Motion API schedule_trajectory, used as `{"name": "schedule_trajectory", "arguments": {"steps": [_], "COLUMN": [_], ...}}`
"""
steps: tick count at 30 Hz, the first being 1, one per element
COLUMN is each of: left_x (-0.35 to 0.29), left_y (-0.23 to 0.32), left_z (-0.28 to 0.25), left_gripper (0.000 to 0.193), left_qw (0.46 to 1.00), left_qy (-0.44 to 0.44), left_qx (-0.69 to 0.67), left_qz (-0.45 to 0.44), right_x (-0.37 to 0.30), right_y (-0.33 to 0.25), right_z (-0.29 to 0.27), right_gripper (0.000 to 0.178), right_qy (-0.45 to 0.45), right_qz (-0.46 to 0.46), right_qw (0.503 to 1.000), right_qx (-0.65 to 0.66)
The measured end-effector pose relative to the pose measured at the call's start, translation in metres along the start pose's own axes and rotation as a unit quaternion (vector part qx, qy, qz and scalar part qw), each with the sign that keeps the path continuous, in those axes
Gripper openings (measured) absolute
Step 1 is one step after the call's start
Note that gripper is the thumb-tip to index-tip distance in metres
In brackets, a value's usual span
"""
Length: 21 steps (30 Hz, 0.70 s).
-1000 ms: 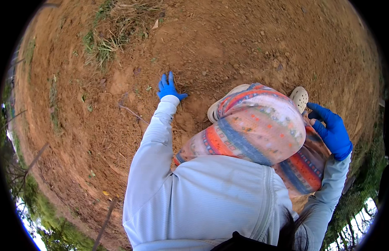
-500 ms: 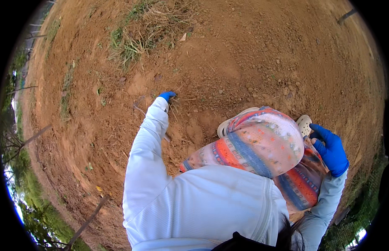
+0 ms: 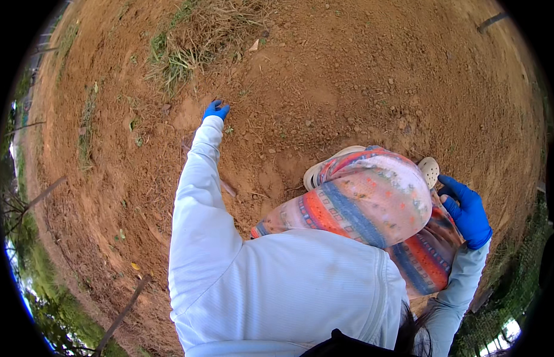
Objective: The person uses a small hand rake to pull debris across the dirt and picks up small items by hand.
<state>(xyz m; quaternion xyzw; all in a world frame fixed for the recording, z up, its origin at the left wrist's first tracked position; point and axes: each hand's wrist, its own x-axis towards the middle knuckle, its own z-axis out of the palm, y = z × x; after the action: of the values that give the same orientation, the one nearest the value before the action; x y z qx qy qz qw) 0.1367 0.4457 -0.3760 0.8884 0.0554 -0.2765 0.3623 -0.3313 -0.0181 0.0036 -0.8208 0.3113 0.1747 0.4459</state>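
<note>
My left hand [image 3: 216, 110], in a blue glove, is stretched out low over the brown soil [image 3: 324, 89], just short of a heap of cut grass [image 3: 196, 44]. Its fingers are apart, and I see nothing held in them. Partly hidden under my left forearm, a short brown stick or handle [image 3: 228, 188] lies on the ground. Beside my knee is my right hand [image 3: 467, 211], also blue-gloved, its fingers loosely bent with a gap before the thumb. A pale tip shows at one finger there. Nothing clear is in that hand.
My bent leg in patterned trousers [image 3: 372, 202] fills the middle right, with a pale clog [image 3: 430, 171] beyond the knee. Thin wooden stakes [image 3: 119, 321] stand along the left, and another post [image 3: 491, 22] is at the far right. Greenery borders the plot.
My left hand has moved forward and slightly left, away from the dry stalks by it earlier, and its fingers now show apart. The right hand stays by the knee.
</note>
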Motion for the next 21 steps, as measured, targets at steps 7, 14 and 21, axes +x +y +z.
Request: {"name": "schedule_trajectory", "arguments": {"steps": [7,14,21], "left_x": [-0.131,-0.144,-0.106], "left_y": [0.048,0.046,-0.074], "left_z": [0.132,0.135,0.088], "left_gripper": [0.082,0.049,0.035], "left_qw": [0.950,0.903,0.927], "left_qy": [0.010,-0.040,-0.202], "left_qx": [0.303,0.409,0.286], "left_qz": [0.074,0.129,0.138], "right_x": [-0.004,0.004,0.011], "right_y": [0.005,0.005,0.001], "right_z": [-0.002,0.000,-0.001], "right_gripper": [0.043,0.042,0.042], "right_qy": [-0.014,-0.022,-0.023], "right_qz": [0.025,0.000,-0.011], "right_qw": [0.998,0.998,0.998], "right_qx": [-0.048,-0.051,-0.048]}}
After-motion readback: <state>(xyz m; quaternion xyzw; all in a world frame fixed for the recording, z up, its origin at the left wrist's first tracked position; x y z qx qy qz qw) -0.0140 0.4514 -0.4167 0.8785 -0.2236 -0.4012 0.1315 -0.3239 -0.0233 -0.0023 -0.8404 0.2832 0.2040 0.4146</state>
